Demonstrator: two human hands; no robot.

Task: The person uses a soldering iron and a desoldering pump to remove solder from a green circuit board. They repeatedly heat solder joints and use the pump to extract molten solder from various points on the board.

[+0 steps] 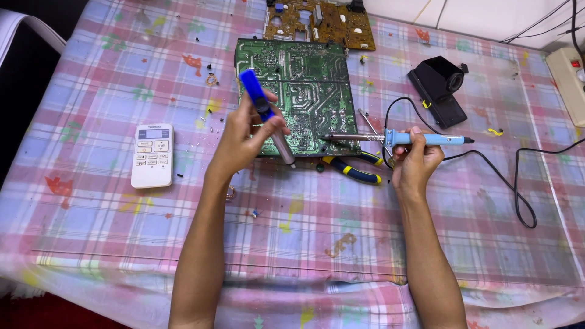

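My left hand (244, 137) grips a blue and silver desoldering pump (266, 116), held slanted with its tip at the front edge of a green circuit board (304, 79). My right hand (415, 159) holds a light blue soldering iron (420, 139) level, its metal tip pointing left and touching the board's lower right corner. The board lies solder side up in the middle of the table.
A brown circuit board (317, 21) lies behind the green one. White remote control (152, 155) at left. Yellow-handled pliers (353, 170) under my right hand. A black stand (440, 88) and black cord (518, 183) at right; a power strip (570, 79) at far right. Checked tablecloth (91, 231).
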